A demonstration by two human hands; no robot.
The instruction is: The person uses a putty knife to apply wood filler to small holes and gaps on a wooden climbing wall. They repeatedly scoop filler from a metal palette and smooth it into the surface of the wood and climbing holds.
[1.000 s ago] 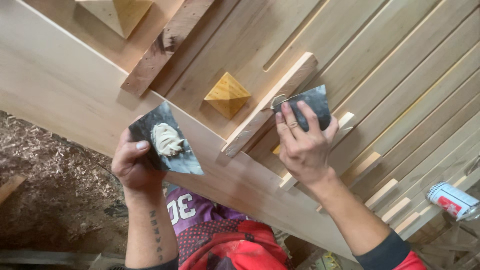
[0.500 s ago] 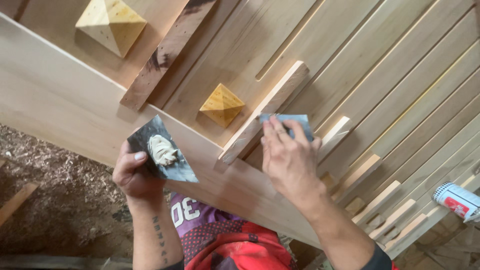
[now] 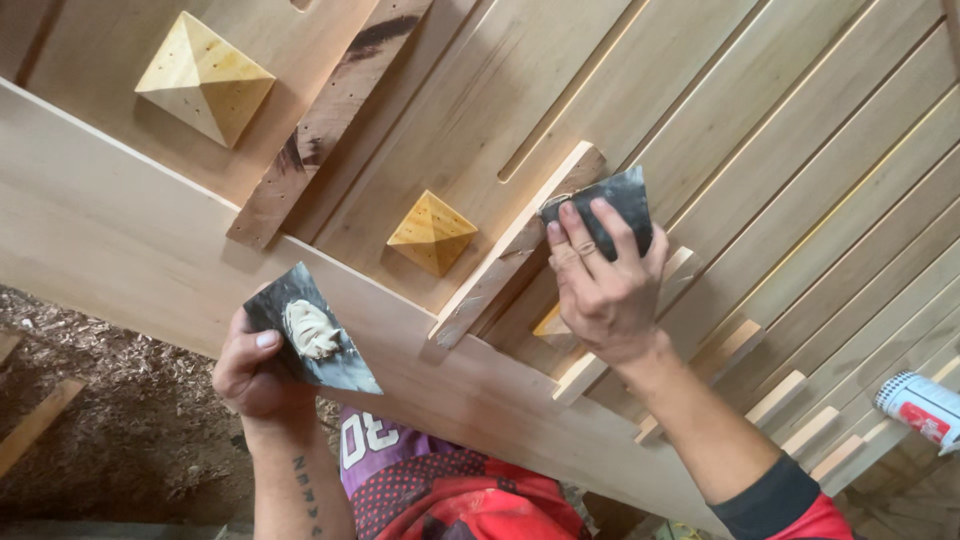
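Pale wooden slats and a wide board fill the view, with two small wooden pyramids fixed on them and sawdust on the floor below. The left hand has its fingers clamped on a dark scraper carrying a lump of cream putty. The right hand presses a second dark scraper with closed fingers against the end of a slanted wooden strip.

package: white cylindrical container with red label | lying tilted at the right edge, just past the slatted wooden panel's lower corner | partly showing
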